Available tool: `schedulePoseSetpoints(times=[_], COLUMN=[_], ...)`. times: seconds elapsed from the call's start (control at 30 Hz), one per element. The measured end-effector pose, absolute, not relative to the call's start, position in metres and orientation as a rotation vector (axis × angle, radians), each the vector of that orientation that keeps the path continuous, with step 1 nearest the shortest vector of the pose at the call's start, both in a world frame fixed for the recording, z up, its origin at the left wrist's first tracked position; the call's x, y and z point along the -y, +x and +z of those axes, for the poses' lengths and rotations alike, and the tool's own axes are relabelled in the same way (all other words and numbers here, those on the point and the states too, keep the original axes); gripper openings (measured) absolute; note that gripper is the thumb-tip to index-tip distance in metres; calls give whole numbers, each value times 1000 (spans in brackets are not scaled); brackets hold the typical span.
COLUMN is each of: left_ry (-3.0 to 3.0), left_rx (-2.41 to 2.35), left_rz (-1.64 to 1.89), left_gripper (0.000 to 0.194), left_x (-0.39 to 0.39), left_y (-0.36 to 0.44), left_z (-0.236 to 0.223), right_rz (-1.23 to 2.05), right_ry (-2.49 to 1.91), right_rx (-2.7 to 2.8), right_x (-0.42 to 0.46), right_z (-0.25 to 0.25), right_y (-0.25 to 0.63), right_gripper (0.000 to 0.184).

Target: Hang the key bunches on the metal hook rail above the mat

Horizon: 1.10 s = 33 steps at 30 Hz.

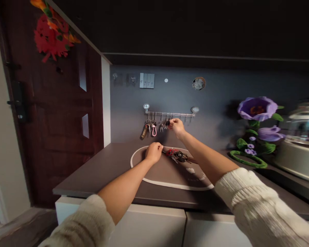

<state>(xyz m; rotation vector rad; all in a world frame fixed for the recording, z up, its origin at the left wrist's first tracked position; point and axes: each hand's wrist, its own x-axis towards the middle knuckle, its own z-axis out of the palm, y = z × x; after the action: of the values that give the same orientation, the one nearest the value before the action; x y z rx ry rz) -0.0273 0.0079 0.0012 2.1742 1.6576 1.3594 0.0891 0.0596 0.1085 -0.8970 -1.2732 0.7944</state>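
Observation:
My right hand [177,128] is raised to the wall rack [170,114], fingers pinched at a small bunch of keys [167,124] with dark heads. Beside it hangs another small set of keys [161,127]. Farther left on the rack are a brown tag [144,131] and a pink loop keyring [153,130]. Low over the mat [170,183], my left hand [154,153] has its fingers closed; what they hold, if anything, is hidden. Just right of it lies a pile of keys [179,156] with red and black parts.
At the right stand purple artificial flowers [257,109] and a clear-topped appliance [301,151]. A dark cabinet [195,31] overhangs the counter [98,175]. Light switches [147,81] sit above the rack. To the left is a dark red door [67,137] with a red flower decoration [50,36].

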Motion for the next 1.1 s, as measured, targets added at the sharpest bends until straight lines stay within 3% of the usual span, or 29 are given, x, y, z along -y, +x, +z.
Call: schedulePoseSetpoints(times=[0.5,1.1], left_ry=[2158,2098], left_rx=[-1763,-1843], left_rz=[1318,1319], left_gripper=[24,21], left_x=[-6,-3], left_y=[-27,-30], left_z=[4,7], right_rz=[799,835], right_ry=[-994,-1040], right_rx=[986,1117], right_x=[-84,-87], right_z=[113,96], right_y=[66,77], right_gripper=[15,14])
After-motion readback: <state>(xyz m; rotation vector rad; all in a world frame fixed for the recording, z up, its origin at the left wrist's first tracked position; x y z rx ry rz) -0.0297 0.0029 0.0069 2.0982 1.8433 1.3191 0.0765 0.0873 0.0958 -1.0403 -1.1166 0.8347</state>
